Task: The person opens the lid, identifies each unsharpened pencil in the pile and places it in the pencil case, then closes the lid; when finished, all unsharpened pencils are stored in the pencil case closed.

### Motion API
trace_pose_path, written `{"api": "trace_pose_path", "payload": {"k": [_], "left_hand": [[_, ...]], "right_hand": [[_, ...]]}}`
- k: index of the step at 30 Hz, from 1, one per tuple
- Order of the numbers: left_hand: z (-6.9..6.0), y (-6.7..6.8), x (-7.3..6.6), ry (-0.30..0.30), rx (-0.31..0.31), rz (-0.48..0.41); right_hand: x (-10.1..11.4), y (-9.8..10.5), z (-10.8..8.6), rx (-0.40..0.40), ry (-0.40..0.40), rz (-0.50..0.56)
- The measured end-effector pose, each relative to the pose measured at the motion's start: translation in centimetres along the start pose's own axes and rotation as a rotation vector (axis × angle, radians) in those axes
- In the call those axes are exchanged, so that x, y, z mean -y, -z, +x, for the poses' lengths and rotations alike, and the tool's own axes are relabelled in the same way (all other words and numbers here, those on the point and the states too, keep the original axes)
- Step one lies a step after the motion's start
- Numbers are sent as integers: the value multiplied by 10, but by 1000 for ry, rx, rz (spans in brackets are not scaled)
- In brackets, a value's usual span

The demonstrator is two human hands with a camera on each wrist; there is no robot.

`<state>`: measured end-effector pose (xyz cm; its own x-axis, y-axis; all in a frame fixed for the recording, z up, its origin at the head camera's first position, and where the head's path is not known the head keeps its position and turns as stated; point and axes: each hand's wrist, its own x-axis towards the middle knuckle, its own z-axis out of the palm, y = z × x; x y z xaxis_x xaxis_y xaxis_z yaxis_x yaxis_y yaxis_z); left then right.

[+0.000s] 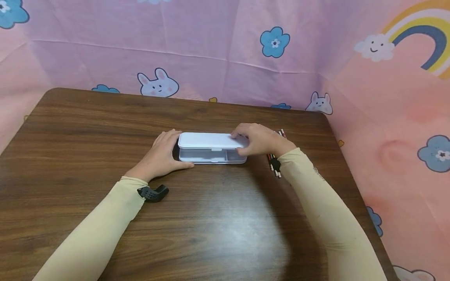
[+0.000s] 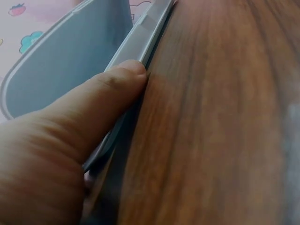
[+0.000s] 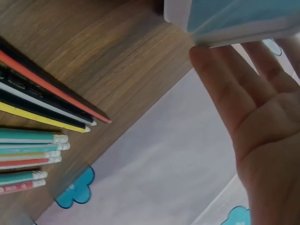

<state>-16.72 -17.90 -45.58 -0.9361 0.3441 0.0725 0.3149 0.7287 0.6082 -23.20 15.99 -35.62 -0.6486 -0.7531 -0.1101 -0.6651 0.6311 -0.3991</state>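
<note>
Case (image 1: 207,139) part-open; pencils (image 3: 33,136) nearby, partly blkd by R hand (image 1: 259,139)

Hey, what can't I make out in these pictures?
Right wrist view: pencils, other ends cut off by left edge; any lettering too blurred.
Head view: pencils, middles hidden by right hand and sleeve.
Head view: case, back of interior hidden by lid.
Left wrist view: lid, far end cut off by top edge.

A white, rounded rectangular plastic case (image 1: 207,139) contrasts with a streaked dark-brown wood-grain counter (image 1: 88,140), slim pencils (image 3: 42,117) in black, red, yellow and teal, plain cream fabric sleeves (image 1: 330,210), and a pink-and-lilac cloth backdrop (image 1: 211,31) printed with blue flowers (image 1: 268,43).
</note>
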Motion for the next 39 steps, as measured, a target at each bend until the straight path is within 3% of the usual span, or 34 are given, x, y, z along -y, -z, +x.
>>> {"api": "trace_pose_path", "payload": {"k": [4,8,12,16,26,29,32,36,39], "left_hand": [[-1,2,-2,0,5,4],[-3,2,-2,20,14,13],[-3,2,-2,13,6,15],[-3,1,-1,-14,-6,21],[-3,0,-3,-17,-14,11],[-2,1,-4,-19,-14,14],[-1,1,-5,-22,-20,19],[0,1,-6,-25,-24,21],[0,1,-5,-20,-23,19]], "right_hand": [[-7,0,0,-29,-6,114],[-13,1,1,-64,-53,294],[-21,-2,2,-205,-126,441],[-26,-7,7,-376,-229,483],[-27,-19,28,-615,-475,681],[-26,-19,32,-666,-519,636],[-25,-19,36,-661,-565,509],[-25,-19,40,-554,-617,294],[-24,-19,43,-472,-640,233]]}}
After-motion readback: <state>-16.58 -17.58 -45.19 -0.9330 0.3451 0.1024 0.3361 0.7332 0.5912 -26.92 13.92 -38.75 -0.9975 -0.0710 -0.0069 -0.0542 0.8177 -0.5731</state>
